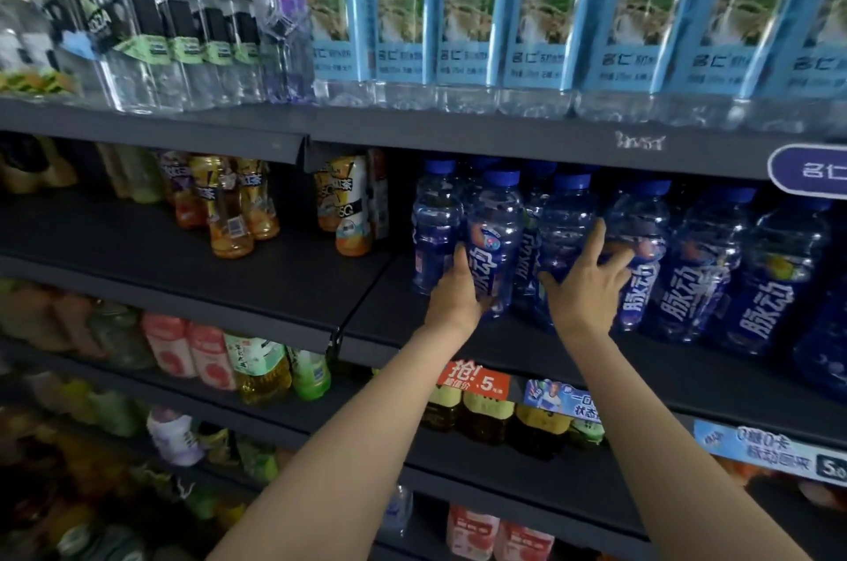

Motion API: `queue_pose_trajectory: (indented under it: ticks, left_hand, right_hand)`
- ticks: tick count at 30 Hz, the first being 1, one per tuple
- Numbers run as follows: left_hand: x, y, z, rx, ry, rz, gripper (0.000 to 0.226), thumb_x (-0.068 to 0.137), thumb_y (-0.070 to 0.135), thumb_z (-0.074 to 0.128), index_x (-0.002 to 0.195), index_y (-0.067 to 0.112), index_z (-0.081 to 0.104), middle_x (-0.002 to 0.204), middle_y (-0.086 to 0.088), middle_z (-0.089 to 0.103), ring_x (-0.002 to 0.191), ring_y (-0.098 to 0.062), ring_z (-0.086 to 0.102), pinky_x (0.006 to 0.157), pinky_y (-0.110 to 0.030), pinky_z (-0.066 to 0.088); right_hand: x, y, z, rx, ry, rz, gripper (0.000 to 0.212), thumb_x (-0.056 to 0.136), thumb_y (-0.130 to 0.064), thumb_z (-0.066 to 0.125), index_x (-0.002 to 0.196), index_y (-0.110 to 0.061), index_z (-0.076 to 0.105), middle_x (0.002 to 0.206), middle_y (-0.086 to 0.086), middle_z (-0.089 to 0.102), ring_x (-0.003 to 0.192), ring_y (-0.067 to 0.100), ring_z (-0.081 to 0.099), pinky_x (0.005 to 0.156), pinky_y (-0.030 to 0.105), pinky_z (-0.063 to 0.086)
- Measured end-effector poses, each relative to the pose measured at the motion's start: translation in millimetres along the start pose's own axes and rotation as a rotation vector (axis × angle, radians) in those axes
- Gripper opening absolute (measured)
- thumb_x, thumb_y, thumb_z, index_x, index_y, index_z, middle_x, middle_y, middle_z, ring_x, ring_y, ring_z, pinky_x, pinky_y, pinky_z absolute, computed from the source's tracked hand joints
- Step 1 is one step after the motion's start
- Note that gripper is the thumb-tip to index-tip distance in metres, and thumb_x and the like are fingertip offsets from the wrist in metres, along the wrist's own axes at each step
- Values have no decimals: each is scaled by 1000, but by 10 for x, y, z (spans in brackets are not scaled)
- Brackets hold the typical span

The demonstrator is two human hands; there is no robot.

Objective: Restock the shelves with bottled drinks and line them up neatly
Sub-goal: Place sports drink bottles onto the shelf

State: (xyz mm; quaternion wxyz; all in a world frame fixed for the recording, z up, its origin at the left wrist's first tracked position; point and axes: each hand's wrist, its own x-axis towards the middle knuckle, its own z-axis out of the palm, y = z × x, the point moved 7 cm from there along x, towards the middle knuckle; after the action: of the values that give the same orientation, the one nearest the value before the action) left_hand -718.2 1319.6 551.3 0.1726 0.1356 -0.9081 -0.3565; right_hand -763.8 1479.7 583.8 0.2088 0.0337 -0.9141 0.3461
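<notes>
Gripping: left hand (453, 290) wraps the lower body of one blue bottle (495, 239); right hand (589, 285) spreads curled fingers round the neighbouring blue bottle (566, 235).
Position: both bottles stand on the middle shelf (412, 322), side by side, at the left end of the blue row (715, 267).
Axis: upright, blue caps up, labels facing out.

We see sports-drink bottles (495, 239) on the middle shelf (275, 285), tea bottles (229, 207) to their left, water bottles (467, 24) on the shelf above
</notes>
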Motion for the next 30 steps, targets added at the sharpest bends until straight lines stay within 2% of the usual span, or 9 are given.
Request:
queue_pose_trajectory:
  ticks: [6,11,14,18,20,23,26,28,30]
  left_hand:
    - [-455,-409,-684,-138,272,125,52,87,5,57,134,12,36,125,-1,49,105,-9,53,81,-12,38]
    - [-858,-1422,-1486,-296,420,-143,37,89,4,55,123,13,42,103,3,52,87,-11,54,77,-22,44]
    - [-1195,-2278,-1950,-439,386,-357,22,90,3,52,105,17,44,89,4,51,89,-17,52,80,-32,46]
    - [-2078,-3717,-2388,-589,330,-695,23,84,5,61,93,15,41,87,-6,55,93,-25,55,84,-32,51]
    - [-2633,-4444,-2643,-540,377,-815,23,81,6,62,89,12,41,87,-13,55,89,-26,55,90,-42,50]
    - [-3473,-5240,-3082,-388,374,-949,18,87,9,56,85,21,43,94,-9,55,92,-19,51,86,-29,44]
    - [-4183,-5790,-3671,-337,507,-1072,28,87,7,56,70,22,38,105,-23,59,104,-35,58,88,-38,46]
    - [-4632,-6144,-4068,-325,649,-1148,30,86,-6,52,73,17,39,102,-32,58,103,-46,55,81,-42,46]
    - [-5090,-6467,-4351,-393,763,-1244,16,88,-10,47,84,5,45,78,-21,55,82,-43,61,60,-31,48]
  right_hand:
    - [-503,-310,-119,289,236,-118,61,80,5,56,136,1,32,136,25,27,119,42,33,96,49,34]
    - [-1052,-1322,240,470,165,-341,48,83,4,55,128,1,39,132,21,30,118,34,37,92,37,39]
    - [-1642,-2129,668,436,56,-532,43,81,4,55,123,-5,46,127,21,34,112,29,35,85,35,39]
    - [-2749,-2973,1598,240,-221,-735,37,77,-1,62,113,-8,55,123,23,40,105,38,37,83,48,41]
    - [-3368,-3297,2123,129,-432,-776,37,78,-8,63,113,-5,53,122,23,39,109,42,37,90,48,40]
    - [-4341,-3624,2919,-116,-836,-856,41,89,-23,53,126,-11,40,133,17,28,124,38,27,99,44,34]
    - [-5066,-3963,3483,-244,-1050,-956,42,90,-27,54,127,-13,40,132,13,28,124,36,27,101,43,34]
    - [-5491,-4168,3819,-304,-1177,-1008,41,90,-27,55,125,-12,40,130,14,29,123,36,27,100,43,34]
    - [-5891,-4359,4139,-349,-1267,-1062,38,91,-25,53,124,-10,41,130,15,30,125,38,27,102,44,33]
